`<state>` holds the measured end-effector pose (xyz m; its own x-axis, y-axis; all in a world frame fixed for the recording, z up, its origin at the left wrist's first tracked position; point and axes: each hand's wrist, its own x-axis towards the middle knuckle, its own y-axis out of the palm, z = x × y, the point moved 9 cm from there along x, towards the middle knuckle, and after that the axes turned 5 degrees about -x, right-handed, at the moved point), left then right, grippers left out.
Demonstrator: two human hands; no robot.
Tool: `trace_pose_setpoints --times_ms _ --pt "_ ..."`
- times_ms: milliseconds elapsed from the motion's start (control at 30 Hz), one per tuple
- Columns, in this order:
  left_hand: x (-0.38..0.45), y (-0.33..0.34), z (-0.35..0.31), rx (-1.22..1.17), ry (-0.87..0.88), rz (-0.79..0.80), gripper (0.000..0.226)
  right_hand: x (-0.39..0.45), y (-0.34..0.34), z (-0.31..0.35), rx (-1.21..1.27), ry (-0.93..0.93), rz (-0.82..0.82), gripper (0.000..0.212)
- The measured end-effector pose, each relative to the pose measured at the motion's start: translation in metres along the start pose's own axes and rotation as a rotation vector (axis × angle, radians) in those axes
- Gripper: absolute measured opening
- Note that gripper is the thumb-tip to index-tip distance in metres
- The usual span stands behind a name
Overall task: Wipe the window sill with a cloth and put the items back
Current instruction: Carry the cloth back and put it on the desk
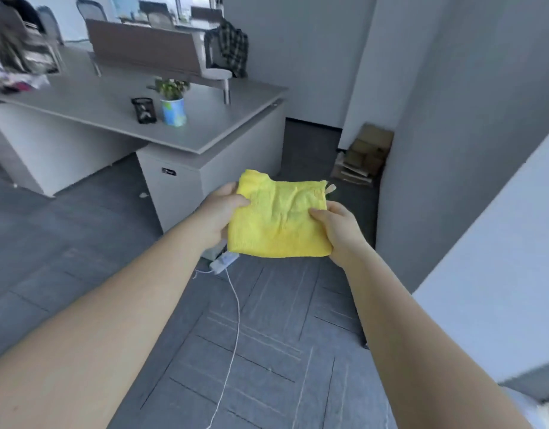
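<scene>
A folded yellow cloth point(279, 216) is held flat in the air in front of me, above the grey carpet. My left hand point(222, 212) grips its left edge with the thumb on top. My right hand point(336, 230) pinches its right edge. On the grey desk point(90, 109) to the left stand a small potted plant in a white and blue pot point(173, 103) and a black mesh pen holder point(143, 110), side by side. A pale ledge point(499, 243) runs along the right side; whether it is the window sill I cannot tell.
A white power strip point(224, 263) with a long white cord lies on the carpet below the cloth. Flattened cardboard point(364, 154) leans in the corner by the grey wall. Chairs and another desk stand further back; a plaid garment point(233, 46) hangs over one chair.
</scene>
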<state>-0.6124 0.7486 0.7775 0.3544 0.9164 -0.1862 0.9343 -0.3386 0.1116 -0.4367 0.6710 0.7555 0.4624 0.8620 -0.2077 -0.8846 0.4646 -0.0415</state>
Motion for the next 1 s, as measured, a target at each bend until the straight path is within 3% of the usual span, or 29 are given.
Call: trace_pose_setpoints --times_ms 133,333,767,1000 --pt "0.045 -0.106 -0.028 0.075 0.012 -0.015 0.046 0.043 0.113 0.019 -0.003 -0.001 0.044 0.007" --pt "0.114 -0.214 -0.075 0.138 0.052 -0.083 0.051 0.104 0.227 0.048 0.004 0.001 0.109 0.015" --pt "0.333 -0.28 -0.085 0.219 -0.002 -0.104 0.047 0.315 0.323 0.052 0.042 0.08 0.115 0.013" --pt "0.456 -0.318 -0.079 0.199 -0.094 -0.123 0.04 0.418 0.371 0.052 0.029 0.173 0.122 0.025"
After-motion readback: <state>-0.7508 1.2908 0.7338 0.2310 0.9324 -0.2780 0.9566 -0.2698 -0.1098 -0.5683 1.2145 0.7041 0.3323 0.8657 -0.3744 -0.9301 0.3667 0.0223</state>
